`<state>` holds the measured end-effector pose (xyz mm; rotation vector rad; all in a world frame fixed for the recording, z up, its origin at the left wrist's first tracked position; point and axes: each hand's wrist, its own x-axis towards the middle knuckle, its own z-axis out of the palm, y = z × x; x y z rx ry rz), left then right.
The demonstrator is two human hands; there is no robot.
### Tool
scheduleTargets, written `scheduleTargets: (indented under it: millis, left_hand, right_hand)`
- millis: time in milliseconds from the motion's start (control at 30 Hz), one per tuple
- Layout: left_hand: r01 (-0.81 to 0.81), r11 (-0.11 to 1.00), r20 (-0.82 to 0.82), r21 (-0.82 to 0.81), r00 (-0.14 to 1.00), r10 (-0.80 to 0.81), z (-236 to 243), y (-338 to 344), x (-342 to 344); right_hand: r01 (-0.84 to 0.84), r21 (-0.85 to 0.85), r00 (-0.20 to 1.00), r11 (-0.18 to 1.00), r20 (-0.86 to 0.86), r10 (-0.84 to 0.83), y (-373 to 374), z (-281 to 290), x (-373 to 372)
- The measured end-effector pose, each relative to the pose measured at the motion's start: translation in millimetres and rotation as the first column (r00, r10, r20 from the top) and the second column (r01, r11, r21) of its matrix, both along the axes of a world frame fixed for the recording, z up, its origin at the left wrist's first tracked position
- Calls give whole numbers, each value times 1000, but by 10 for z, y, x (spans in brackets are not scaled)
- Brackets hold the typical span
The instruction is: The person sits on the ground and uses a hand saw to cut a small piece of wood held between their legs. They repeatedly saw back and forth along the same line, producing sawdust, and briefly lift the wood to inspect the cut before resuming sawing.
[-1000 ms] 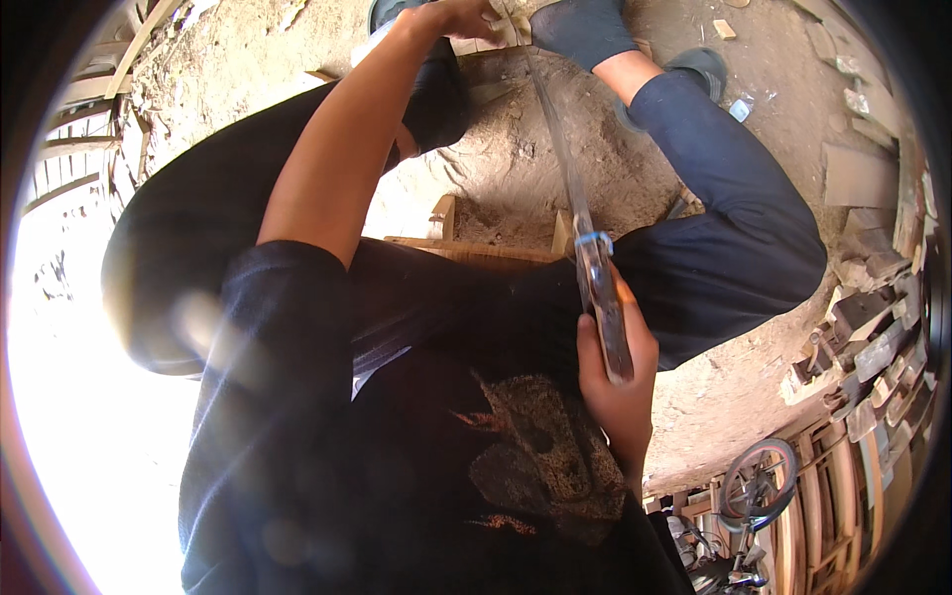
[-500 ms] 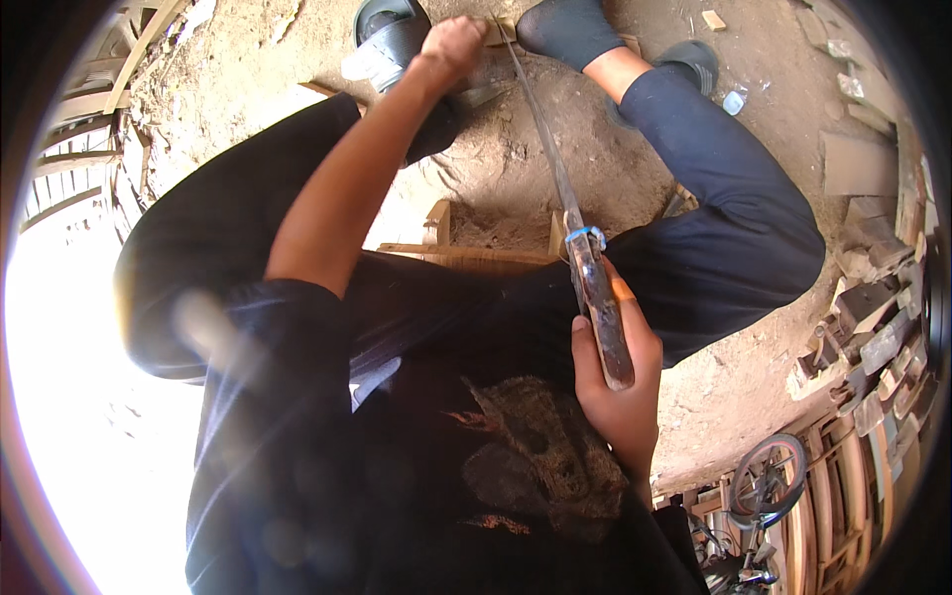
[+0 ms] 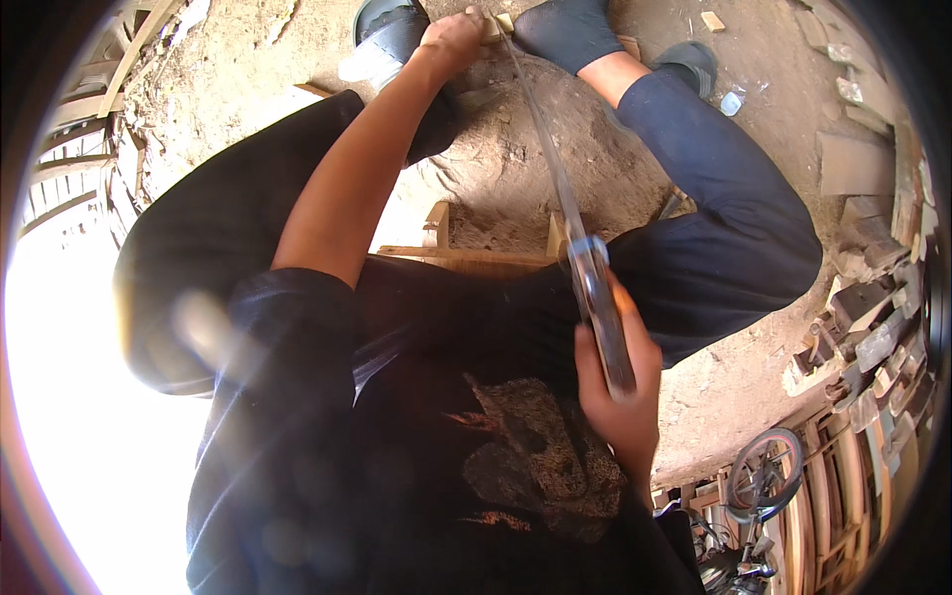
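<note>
My right hand [image 3: 627,382] is closed round the dark handle of a handsaw [image 3: 607,322], which has a blue binding where the blade begins. Its long, narrow blade stretches away from me, seen nearly edge-on, and its far part meets a small piece of wood [image 3: 491,32] on the ground. My left hand [image 3: 458,42] grips that wood just left of the blade, its fingers partly hidden. Close to the blade's right side rests my foot in a dark sock [image 3: 565,36]. Whether the teeth are in the wood cannot be made out.
A wooden seat or frame [image 3: 466,255] shows between my legs. Slippers [image 3: 395,40] lie at the far left and right of my feet. Wood offcuts [image 3: 878,342] are heaped along the right, with a bicycle wheel [image 3: 766,476] and slats at lower right. Bare earth floor surrounds me.
The saw and my right hand have shifted slightly toward me, and the handle is blurred. My left hand stays on the wood.
</note>
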<state>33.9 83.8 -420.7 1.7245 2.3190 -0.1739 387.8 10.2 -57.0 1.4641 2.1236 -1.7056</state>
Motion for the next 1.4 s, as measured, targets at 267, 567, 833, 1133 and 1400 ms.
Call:
scheduleTargets:
  millis: [267, 567, 833, 1133, 1400]
  left_hand:
    - [-235, 970, 103, -68, 965, 241, 838, -154, 128]
    - [-243, 969, 85, -43, 966, 246, 877, -142, 174]
    - [-247, 968, 12, -54, 969, 248, 805, -162, 71]
    - [-206, 978, 64, -5, 976, 206, 673, -60, 75]
    - [-223, 973, 64, -63, 972, 227, 730, -71, 69]
  right_hand:
    - [10, 31, 995, 999, -95, -7, -61, 61, 51]
    - [67, -108, 984, 992, -156, -83, 11, 43, 16]
    - [91, -151, 984, 984, -139, -112, 34, -75, 71]
    - [124, -230, 985, 965, -91, -148, 147, -83, -70]
    - [75, -149, 989, 986, -116, -92, 232, -332, -174]
